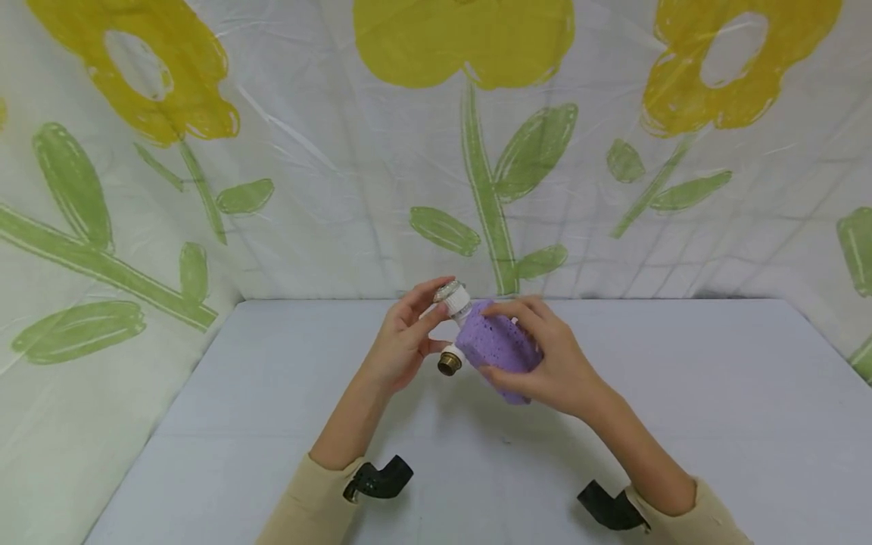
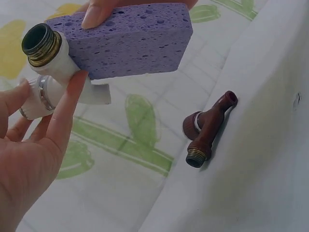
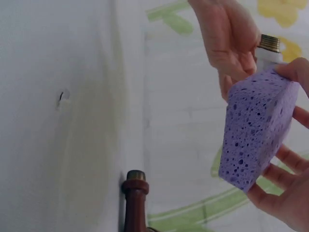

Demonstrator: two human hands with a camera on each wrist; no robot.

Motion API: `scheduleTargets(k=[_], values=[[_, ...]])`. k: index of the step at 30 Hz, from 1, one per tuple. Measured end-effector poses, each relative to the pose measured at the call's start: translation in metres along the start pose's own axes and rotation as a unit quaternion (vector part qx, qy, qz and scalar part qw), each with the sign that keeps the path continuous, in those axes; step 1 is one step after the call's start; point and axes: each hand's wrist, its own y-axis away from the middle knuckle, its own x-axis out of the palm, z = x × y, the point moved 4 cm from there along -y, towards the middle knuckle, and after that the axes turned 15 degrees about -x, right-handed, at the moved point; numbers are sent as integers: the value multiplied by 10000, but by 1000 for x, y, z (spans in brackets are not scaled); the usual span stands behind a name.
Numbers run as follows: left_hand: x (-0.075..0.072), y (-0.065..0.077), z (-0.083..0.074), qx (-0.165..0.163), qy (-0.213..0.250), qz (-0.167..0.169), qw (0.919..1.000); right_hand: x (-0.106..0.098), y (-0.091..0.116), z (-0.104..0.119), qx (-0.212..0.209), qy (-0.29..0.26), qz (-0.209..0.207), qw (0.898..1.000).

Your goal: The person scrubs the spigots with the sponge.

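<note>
My left hand [image 1: 398,341] holds a white tap [image 1: 458,300], fingers and thumb around its knob end. The tap's brass threaded end [image 2: 42,46] points outward, toward the camera in the left wrist view. My right hand [image 1: 562,359] grips a purple sponge [image 1: 497,344] between thumb and fingers. In the left wrist view the sponge's end sits right at the tap's body and hides part of it. Both things are held up above the table. The right wrist view shows mostly the sponge's porous faces, with the tap's threaded end [image 3: 269,43] just beyond it.
A dark red tap [image 2: 210,128] with a threaded end lies on the table [image 1: 272,378], seen in both wrist views. Behind the table hangs a white sheet [image 1: 327,189] with painted flowers. Black curved pieces [image 1: 381,478] sit at both sleeve cuffs.
</note>
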Motion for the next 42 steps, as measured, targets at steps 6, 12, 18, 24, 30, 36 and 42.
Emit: scheduleTargets(k=[6, 12, 18, 24, 30, 36, 42], values=[[1, 0, -1, 158, -35, -128, 9998, 0, 0, 0, -27, 98, -212, 9997], [2, 0, -1, 178, 7, -269, 9995, -6, 1, -1, 110, -47, -39, 9999], [1, 0, -1, 188, 59, -403, 9990, -4, 0, 2, 115, -203, 127, 9996], [1, 0, -1, 193, 156, -568, 9981, -5, 0, 2, 103, -187, 144, 9997], [3, 0, -1, 202, 122, -608, 9979, -6, 0, 2, 129, -243, 180, 9995], [4, 0, 0, 222, 200, -702, 9971, -8, 0, 1, 111, -242, 226, 9994], [6, 0, 2, 161, 122, -761, 9969, -8, 0, 1, 91, -294, 269, 9992]])
